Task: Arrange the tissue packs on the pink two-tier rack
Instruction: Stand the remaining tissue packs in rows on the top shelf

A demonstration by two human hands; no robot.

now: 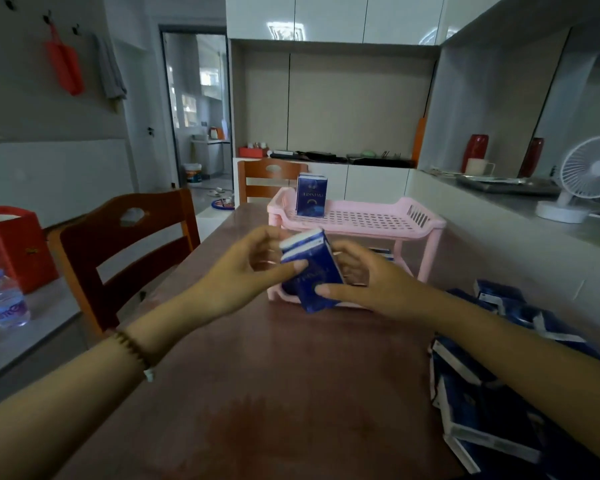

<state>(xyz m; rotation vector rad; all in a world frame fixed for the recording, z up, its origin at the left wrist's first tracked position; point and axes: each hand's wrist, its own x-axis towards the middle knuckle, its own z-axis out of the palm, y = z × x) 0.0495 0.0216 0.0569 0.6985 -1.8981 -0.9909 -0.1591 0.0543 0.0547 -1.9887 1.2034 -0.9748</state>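
Pink two-tier rack (417,224) stands at far end of brown table (274,393); raised rims all round upper tier. 1 tissue pack (310,197) upright at that tier's left end, and the slotted floor shows to its right, up to the right rim. Bare tabletop shows in front of the rack. Wooden chair (129,251) is close against the table's left edge, and a 2nd chair (267,176) is behind the rack.

A loose pile of packs (482,393) lies at the table's right edge, partly under the right forearm; at least 6, exact count unclear.

Held pack (317,275) is in the air in front of the rack, tilted, level with the lower tier. Left hand (253,271) pinches its upper left side, with the thumb on the front. Right hand (371,282) grips its right side, thumb on the lower front and fingers behind.

Pack look: dark blue wrapper, white top end, pale lettering, blurred. Something blue-white on the lower tier behind the right hand, unclear.

Also: 1 water bottle (6,299), 1 white fan (589,174), 2 red vases (475,152).
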